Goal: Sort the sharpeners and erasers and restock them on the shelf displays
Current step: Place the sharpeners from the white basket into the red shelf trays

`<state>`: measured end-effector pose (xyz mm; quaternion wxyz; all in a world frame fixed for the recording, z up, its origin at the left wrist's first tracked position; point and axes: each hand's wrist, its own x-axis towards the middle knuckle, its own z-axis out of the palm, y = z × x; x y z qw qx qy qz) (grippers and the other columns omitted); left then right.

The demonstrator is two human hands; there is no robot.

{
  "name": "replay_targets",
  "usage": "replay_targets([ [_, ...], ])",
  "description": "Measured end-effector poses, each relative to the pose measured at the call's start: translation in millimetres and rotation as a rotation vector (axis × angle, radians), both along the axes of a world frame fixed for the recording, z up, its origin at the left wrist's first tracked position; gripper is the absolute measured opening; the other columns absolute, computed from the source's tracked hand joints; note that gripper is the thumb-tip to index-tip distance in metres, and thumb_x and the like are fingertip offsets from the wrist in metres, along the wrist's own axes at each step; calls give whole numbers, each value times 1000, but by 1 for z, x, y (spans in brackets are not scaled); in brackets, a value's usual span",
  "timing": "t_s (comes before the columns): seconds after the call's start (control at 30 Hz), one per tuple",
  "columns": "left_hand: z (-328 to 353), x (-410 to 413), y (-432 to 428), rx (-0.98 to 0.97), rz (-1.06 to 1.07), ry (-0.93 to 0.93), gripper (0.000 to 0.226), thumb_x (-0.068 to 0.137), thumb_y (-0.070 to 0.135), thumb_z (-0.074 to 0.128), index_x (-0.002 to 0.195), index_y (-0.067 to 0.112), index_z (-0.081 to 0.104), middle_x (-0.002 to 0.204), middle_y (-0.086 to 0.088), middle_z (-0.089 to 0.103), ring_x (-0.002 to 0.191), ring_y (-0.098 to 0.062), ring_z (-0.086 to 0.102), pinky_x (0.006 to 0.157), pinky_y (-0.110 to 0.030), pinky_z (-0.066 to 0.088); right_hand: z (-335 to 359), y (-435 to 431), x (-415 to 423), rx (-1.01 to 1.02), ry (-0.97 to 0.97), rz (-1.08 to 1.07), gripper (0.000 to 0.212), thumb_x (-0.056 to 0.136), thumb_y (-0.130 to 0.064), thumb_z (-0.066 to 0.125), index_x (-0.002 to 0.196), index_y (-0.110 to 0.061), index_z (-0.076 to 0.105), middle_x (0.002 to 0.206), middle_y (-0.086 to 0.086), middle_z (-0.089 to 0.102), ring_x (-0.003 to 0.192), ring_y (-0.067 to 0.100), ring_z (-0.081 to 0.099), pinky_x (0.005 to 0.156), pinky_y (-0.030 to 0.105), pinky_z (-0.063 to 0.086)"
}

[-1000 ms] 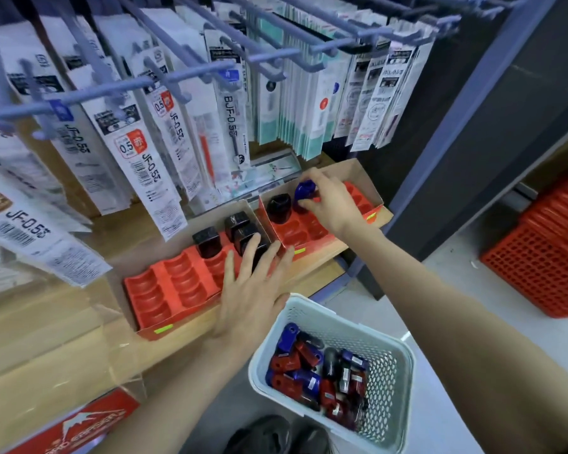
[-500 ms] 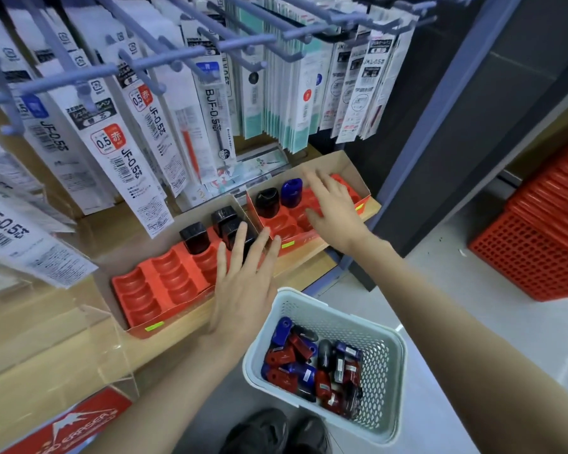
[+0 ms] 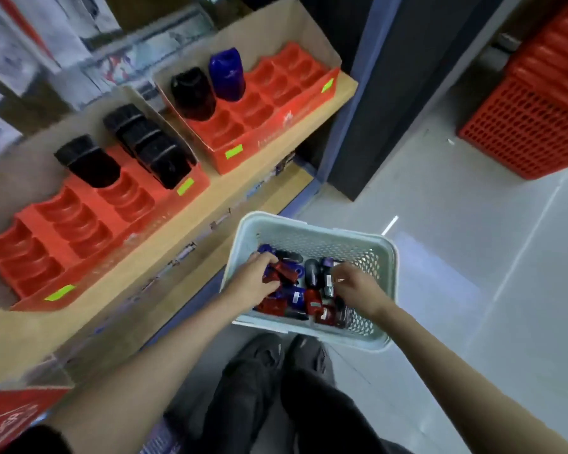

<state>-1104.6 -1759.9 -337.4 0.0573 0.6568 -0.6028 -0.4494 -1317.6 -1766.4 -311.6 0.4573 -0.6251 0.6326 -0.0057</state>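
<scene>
A pale mesh basket (image 3: 387, 290) on the floor in front of me holds several red, blue and black sharpeners (image 3: 312, 299). Both hands are down inside it. My left hand (image 3: 253, 280) curls its fingers over a blue and red sharpener at the basket's left side. My right hand (image 3: 354, 286) has its fingers bent into the pile on the right; blur hides what they grip. On the wooden shelf, the left red tray (image 3: 63, 231) carries several black sharpeners (image 3: 148, 145). The right red tray (image 3: 276, 119) holds one black sharpener (image 3: 192, 93) and one blue sharpener (image 3: 227, 75).
Most slots in both trays are bare. Hanging refill packs (image 3: 46, 37) crowd the space above the shelf. A dark shelf upright (image 3: 358, 109) stands to the right, and a red crate (image 3: 538, 119) sits on the grey floor. My shoes (image 3: 276, 355) are below the basket.
Both hands left the trays and dropped into the basket. The blue sharpener now stands in the right tray. My view has tilted down toward the floor.
</scene>
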Motion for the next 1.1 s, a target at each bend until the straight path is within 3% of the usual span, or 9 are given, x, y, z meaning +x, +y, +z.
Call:
replay_targets([
  [0.1, -32, -4, -15, 26, -51, -80, 54, 85, 13, 66, 133, 9, 44, 137, -11, 41, 123, -25, 44, 92, -24, 32, -45, 7, -2, 75, -24, -92, 28, 88, -1, 51, 115, -3, 57, 110, 19, 63, 97, 35, 61, 84, 51, 50],
  [0.17, -52, -7, -19, 67, -38, -177, 59, 83, 14, 68, 135, 9, 41, 137, -13, 40, 125, -28, 42, 99, -27, 31, -70, 10, 1, 95, -30, -103, 33, 91, -3, 52, 124, -4, 53, 117, 17, 60, 103, 32, 60, 86, 47, 51],
  [0.3, -78, -22, -10, 175, 3, -337, 52, 81, 17, 72, 123, 5, 42, 125, -16, 41, 112, -31, 51, 93, -34, 39, -109, 7, 21, 78, -81, -117, 37, 89, -11, 62, 125, -8, 53, 122, 10, 57, 111, 25, 55, 96, 35, 45],
  [0.43, -95, -29, -8, 49, -55, -511, 46, 85, 14, 67, 123, 5, 41, 125, -17, 42, 114, -30, 46, 92, -34, 40, -131, -7, 43, 47, -111, -91, 38, 88, -19, 64, 123, -11, 52, 114, 6, 57, 104, 21, 55, 90, 35, 46],
  [0.6, -102, -28, -10, 22, -115, -529, 32, 87, 21, 66, 115, 12, 56, 120, -11, 43, 112, -28, 45, 86, -38, 45, -143, -14, 54, -43, -63, -45, 26, 89, -18, 62, 113, -11, 57, 102, 5, 54, 95, 22, 55, 75, 26, 41],
  [0.73, -87, -16, -11, 12, 160, -210, 19, 87, 25, 66, 100, 13, 58, 101, -4, 57, 92, -21, 56, 77, -32, 43, -122, -17, 43, 148, -320, -355, 21, 94, -17, 55, 111, -6, 61, 94, 4, 66, 82, 15, 63, 67, 13, 47],
  [0.83, -65, -5, -11, 174, 460, 273, 11, 87, 22, 65, 96, 19, 59, 97, -2, 67, 91, -16, 64, 84, -32, 50, -101, -11, 30, 272, -599, -590, 19, 98, -10, 45, 110, -9, 60, 94, 11, 68, 86, 25, 68, 79, 28, 53],
  [0.9, -50, -6, -10, 207, 577, 487, 20, 87, 19, 64, 104, 22, 55, 102, -6, 68, 93, -17, 67, 87, -33, 53, -87, -6, 25, 255, -697, -618, 24, 99, -6, 39, 113, -12, 58, 96, 17, 67, 80, 25, 68, 73, 29, 54],
  [1.1, 4, -11, -10, 70, 564, 686, 26, 89, 17, 59, 112, 24, 50, 96, -4, 70, 85, -9, 69, 76, -21, 56, -34, 1, 26, 135, -737, -506, 25, 100, -5, 38, 117, -12, 55, 95, 10, 64, 77, 20, 64, 69, 21, 52],
])
